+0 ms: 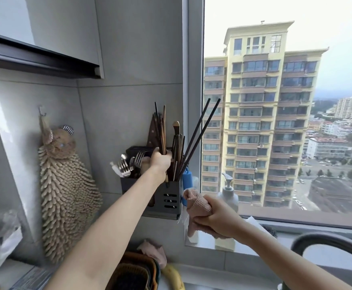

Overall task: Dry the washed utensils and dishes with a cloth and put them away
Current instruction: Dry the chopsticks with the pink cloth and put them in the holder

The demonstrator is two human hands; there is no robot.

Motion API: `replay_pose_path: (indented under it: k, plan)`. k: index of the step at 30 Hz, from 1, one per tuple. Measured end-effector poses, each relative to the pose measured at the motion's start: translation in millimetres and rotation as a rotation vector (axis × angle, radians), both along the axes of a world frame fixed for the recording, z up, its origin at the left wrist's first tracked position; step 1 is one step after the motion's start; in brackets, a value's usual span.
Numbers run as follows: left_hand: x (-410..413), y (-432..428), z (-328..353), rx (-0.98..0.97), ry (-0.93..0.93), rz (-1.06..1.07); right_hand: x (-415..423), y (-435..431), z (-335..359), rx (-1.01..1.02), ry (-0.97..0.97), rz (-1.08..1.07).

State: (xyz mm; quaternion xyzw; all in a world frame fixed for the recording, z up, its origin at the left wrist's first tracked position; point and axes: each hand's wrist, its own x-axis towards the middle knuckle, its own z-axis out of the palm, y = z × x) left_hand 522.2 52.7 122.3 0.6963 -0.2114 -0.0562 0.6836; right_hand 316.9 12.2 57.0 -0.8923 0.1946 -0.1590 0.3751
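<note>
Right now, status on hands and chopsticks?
Left hand grips chopsticks at the holder. Right hand grips cloth. Holder crowded.

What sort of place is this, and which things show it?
Probably a home kitchen, high up in a flat: a dark grey wall-mounted cutlery holder with brown wooden chopsticks and silver metal forks, a dark curved tap, and a tall yellow apartment block outside.

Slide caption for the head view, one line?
Left hand grips a bundle of chopsticks at the wall-mounted utensil holder; right hand holds a pink cloth.
</note>
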Motion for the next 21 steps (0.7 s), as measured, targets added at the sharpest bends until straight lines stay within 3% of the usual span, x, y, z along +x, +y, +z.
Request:
replay_pose_path:
  k: [6,12,14,21]
  plan:
    - [4.8,2.9,-5.4,-0.111,0.084,-0.045,-1.2,1.9,-3.3,-0.008,0.016,0.022]
    - [-2.4,8.4,-9.1,0.053,-0.179,0.129,-9.0,1.8,-7.1,-0.009,0.041,0.006]
    - [-4.4,9.5,5.8,-0.024,-0.206,0.088,-9.9,2.0,-8.8,-0.02,0.038,0.006]
    - [-3.0,5.6,49.1,-0.229,-0.164,0.234,-11.6,-0.1,-14.0,-0.054,0.035,0.019]
